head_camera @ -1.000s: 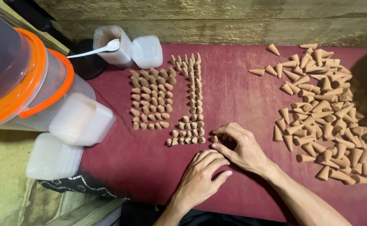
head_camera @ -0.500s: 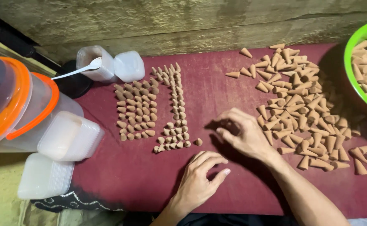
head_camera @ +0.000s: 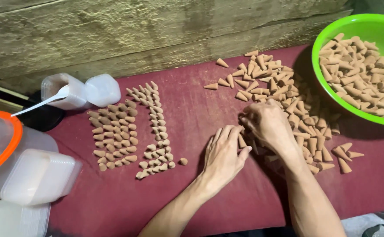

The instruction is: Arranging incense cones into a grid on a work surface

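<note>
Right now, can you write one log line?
left hand: flat on red mat | right hand: gathering loose cones | green bowl: holds cones

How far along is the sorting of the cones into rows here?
Done: tan cone rows stand lined up on the maroon mat. In hand: the right hand reaches into the loose cone pile, and the left hand lies flat beside it. Left: that pile and a full green plastic bowl.

Handcraft workshop: sorted incense cones (head_camera: pixel 288 101)
</note>
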